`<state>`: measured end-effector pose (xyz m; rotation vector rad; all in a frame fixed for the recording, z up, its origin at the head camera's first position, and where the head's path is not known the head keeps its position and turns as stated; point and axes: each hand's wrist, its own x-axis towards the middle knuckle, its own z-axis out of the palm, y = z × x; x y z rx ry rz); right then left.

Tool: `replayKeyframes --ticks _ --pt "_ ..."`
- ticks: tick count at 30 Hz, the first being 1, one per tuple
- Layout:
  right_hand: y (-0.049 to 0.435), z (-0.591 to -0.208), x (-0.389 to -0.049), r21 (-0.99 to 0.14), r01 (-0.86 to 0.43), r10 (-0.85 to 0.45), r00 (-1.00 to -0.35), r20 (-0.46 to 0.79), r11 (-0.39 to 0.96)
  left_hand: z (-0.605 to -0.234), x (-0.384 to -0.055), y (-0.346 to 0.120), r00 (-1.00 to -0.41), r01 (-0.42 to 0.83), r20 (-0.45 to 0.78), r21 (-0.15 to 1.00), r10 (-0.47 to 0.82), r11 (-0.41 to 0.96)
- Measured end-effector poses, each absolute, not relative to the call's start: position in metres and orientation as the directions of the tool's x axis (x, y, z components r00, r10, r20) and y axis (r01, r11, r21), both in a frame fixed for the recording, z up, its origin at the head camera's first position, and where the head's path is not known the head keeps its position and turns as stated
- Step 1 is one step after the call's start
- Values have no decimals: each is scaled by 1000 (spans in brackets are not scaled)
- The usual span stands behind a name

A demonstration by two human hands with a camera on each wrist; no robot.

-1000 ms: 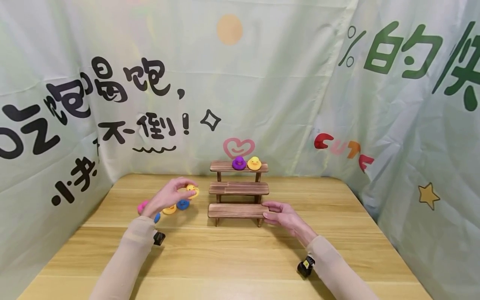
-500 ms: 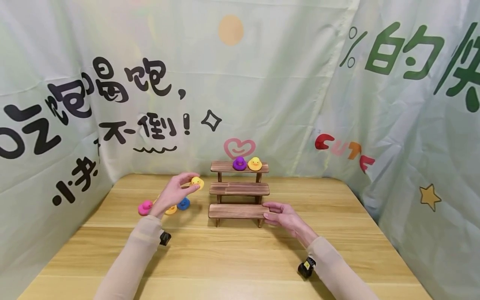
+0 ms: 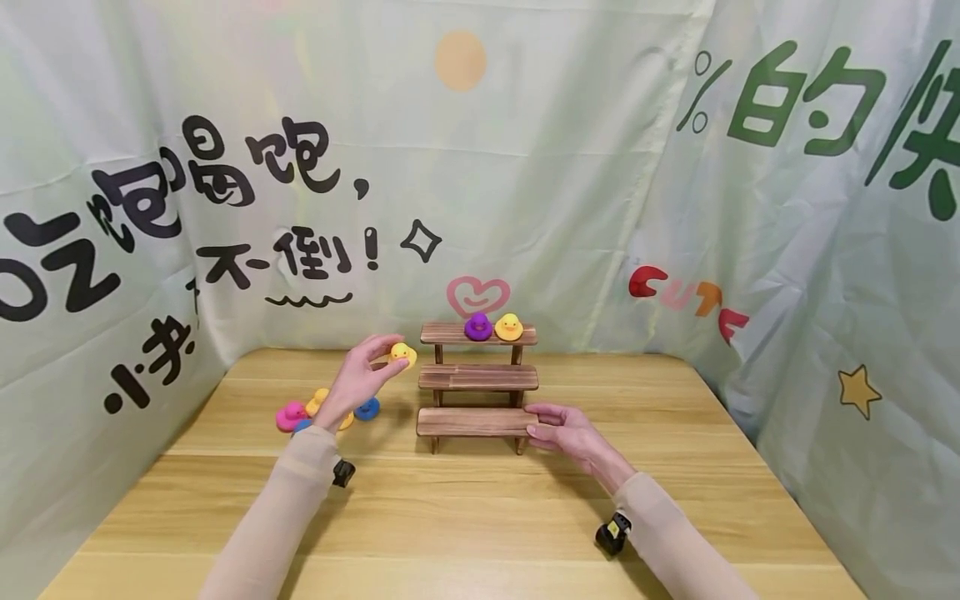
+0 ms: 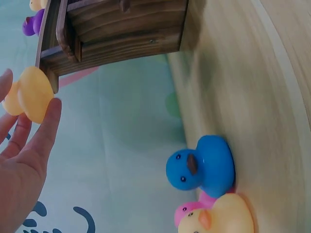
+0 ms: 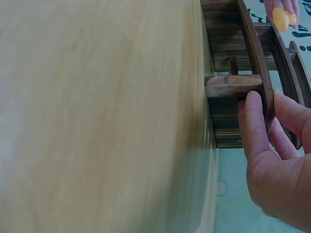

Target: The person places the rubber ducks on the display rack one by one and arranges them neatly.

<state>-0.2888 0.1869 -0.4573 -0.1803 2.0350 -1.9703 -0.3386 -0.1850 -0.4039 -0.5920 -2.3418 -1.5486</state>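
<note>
My left hand (image 3: 358, 382) pinches a yellow rubber duck (image 3: 402, 356) between thumb and fingers. The duck is raised off the table, just left of a three-tier wooden display stand (image 3: 476, 422). In the left wrist view this held duck (image 4: 35, 94) overlaps the end of a shelf board. My right hand (image 3: 576, 440) grips the right end of the lowest tier; the right wrist view shows thumb and fingers on either side of that board (image 5: 256, 53). On the top tier sit a purple duck (image 3: 478, 327) and another yellow duck (image 3: 509, 327), side by side.
Left of the stand, several ducks lie grouped on the wooden table (image 3: 465, 533): a pink duck (image 3: 290, 416), a blue duck (image 3: 367, 408) and others partly behind my left wrist. Printed cloth (image 3: 555, 217) hangs behind and along both sides.
My left hand has lifted the yellow duck up and to the right, away from the grouped ducks and closer to the stand. My right hand has stayed at the lowest tier.
</note>
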Motion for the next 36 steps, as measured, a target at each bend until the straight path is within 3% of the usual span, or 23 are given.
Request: replayKeyframes --ticks 19,26,36 --pt "186 -457 -289 -991 130 -289 -948 -137 42 -399 -347 -165 -871 482 490 836 41 263" --pt "186 -456 -289 -991 127 -287 -949 -133 39 -395 -350 -162 -844 530 535 823 32 207" --pt "185 -457 -289 -991 129 -301 -945 -130 24 -385 -352 -153 -863 505 499 851 79 143"
